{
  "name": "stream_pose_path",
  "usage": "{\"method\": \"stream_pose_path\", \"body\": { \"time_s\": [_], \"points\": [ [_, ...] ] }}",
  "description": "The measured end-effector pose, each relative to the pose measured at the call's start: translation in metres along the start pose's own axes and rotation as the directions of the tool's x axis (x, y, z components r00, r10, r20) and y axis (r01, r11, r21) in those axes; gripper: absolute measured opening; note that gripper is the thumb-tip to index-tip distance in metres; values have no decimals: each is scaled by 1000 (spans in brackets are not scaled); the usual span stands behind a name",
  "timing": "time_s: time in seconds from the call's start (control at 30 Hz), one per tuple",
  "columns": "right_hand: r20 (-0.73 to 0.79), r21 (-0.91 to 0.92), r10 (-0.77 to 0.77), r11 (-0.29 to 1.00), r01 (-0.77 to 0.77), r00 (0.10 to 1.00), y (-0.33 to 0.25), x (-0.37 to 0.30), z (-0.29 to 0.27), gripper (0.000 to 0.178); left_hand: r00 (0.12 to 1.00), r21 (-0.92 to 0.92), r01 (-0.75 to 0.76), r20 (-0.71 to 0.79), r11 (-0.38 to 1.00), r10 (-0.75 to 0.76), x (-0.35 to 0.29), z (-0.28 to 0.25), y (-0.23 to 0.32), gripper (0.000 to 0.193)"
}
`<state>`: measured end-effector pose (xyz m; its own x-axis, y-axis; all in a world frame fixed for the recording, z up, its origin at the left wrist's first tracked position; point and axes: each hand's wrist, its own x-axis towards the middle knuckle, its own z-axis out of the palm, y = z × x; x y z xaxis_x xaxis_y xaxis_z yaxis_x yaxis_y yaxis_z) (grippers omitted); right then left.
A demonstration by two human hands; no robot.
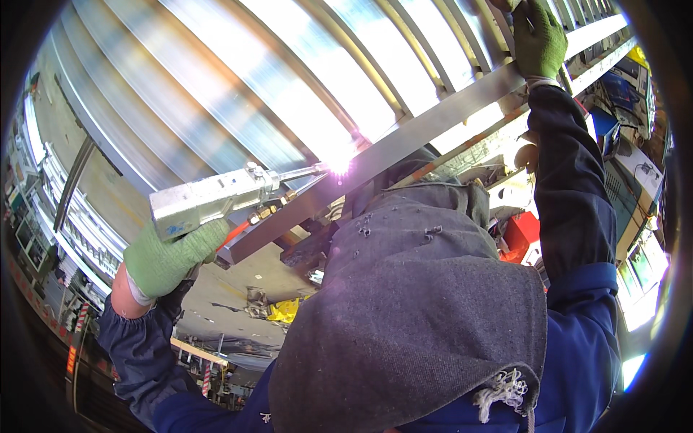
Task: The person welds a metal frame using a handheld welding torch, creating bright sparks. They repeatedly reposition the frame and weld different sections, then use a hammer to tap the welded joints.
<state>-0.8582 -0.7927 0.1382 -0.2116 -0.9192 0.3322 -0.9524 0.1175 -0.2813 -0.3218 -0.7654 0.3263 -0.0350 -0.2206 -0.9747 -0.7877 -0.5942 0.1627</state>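
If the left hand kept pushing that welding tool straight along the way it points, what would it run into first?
The left hand aims the welding torch up and to the right. Its tip already sits at the bright arc, so it would likely meet the steel bar first, though depth is unclear.

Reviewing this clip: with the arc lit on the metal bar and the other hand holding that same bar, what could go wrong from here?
1. The right hand in a green knit glove grips the long grey steel bar being welded; heat may creep along it toward the fingers.
2. The bright arc at the silver box-shaped welding gun could throw sparks onto the dark grey fabric hood directly beside it.
3. The left hand leaves bare wrist between glove and blue sleeve, open to burns.
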Motion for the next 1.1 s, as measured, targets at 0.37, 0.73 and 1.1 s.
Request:
{"method": "stream_pose_path", "body": {
  "time_s": [0.37,0.73,1.1],
  "points": [
    [-12,27,16,1000,-16,1000,3,-3,4,35,998,5,54,-41,999,-54,-8,0,-2,36],
    [-45,-9,-40,999,40,998,1,-3,3,36,999,-31,18,-32,999,-19,-13,0,-6,36],
    [-126,33,-119,992,124,985,7,-3,2,33,973,-90,-168,-173,982,151,-35,8,4,45]
  ]
}}
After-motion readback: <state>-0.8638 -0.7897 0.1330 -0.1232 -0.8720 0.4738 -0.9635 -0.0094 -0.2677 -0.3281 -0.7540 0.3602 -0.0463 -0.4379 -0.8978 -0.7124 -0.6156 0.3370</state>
